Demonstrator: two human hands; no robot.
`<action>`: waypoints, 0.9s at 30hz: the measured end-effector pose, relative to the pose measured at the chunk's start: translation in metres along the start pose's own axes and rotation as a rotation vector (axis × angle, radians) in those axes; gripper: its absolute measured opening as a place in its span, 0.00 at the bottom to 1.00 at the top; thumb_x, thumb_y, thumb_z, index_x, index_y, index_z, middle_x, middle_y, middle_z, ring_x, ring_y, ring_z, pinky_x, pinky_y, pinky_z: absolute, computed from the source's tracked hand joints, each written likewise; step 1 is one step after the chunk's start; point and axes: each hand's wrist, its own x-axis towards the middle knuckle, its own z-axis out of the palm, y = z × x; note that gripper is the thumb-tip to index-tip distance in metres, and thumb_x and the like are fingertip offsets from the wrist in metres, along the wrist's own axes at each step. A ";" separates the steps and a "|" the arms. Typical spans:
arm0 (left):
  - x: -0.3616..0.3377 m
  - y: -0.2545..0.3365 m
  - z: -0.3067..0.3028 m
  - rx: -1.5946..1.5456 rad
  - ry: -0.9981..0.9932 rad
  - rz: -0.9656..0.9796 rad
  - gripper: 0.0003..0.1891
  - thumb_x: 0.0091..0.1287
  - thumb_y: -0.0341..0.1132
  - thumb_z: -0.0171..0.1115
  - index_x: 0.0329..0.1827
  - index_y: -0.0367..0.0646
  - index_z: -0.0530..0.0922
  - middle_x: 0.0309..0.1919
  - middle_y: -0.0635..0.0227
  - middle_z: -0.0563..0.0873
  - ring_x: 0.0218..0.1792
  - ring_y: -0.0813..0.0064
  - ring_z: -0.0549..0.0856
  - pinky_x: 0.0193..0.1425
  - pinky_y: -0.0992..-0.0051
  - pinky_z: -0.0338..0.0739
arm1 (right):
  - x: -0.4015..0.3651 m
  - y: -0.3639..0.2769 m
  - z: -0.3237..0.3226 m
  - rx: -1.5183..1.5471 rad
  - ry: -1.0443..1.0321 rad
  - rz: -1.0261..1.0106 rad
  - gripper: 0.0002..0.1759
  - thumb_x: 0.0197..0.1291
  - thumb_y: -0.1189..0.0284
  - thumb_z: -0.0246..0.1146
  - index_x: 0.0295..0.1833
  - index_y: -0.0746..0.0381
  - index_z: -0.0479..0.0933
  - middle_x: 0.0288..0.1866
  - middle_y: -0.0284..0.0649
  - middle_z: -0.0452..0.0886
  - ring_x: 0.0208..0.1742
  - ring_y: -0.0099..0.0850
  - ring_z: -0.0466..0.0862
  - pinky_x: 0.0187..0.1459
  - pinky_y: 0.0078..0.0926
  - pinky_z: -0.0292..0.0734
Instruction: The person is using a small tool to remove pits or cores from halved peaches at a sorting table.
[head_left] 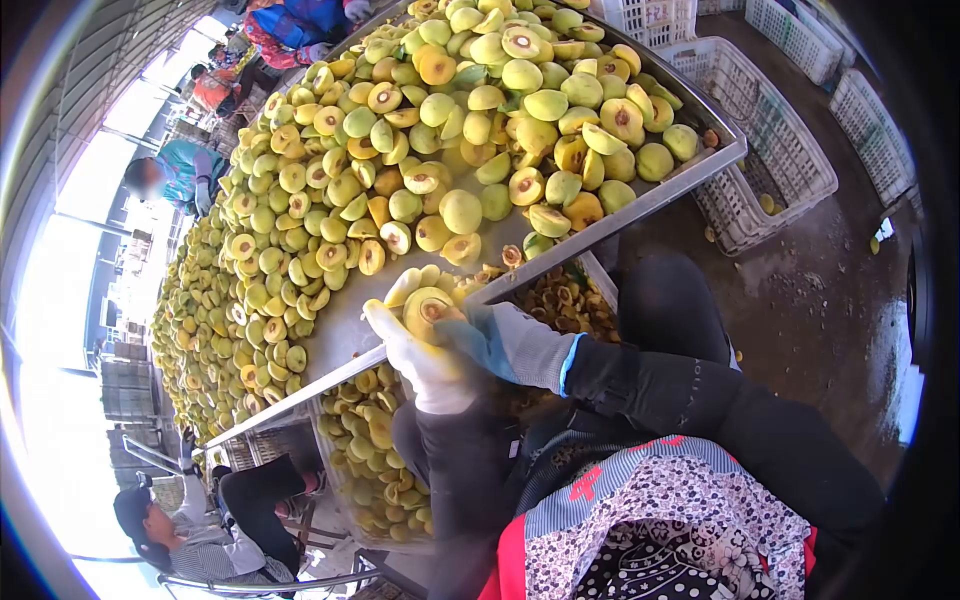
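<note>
My left hand (pixel 420 352), in a pale glove stained yellow, is closed around a halved yellow peach (pixel 428 308) with its cut face and brown centre turned up. My right hand (pixel 505 342), in a grey and blue glove, presses against that cut face. Its fingers are curled and blurred, and whatever they grip is hidden. Both hands are above the near edge of a metal table (pixel 365 300). Heaped across it are many green-yellow peaches (pixel 461 212), mostly halves, some with brown stones showing.
Below the edge, one crate holds peach halves (pixel 370 455); another holds brown stones and scraps (pixel 565 305). White plastic crates (pixel 770 150) stand on the wet floor at right. A seated person (pixel 190 535) works at lower left; other people (pixel 180 175) are along the far side.
</note>
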 end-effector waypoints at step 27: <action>-0.007 0.003 -0.012 0.106 -0.196 0.025 0.19 0.76 0.42 0.54 0.36 0.32 0.80 0.29 0.54 0.87 0.28 0.66 0.85 0.39 0.71 0.81 | -0.023 0.034 0.013 0.938 -0.488 0.523 0.30 0.73 0.38 0.49 0.33 0.52 0.76 0.19 0.24 0.66 0.17 0.21 0.66 0.20 0.21 0.60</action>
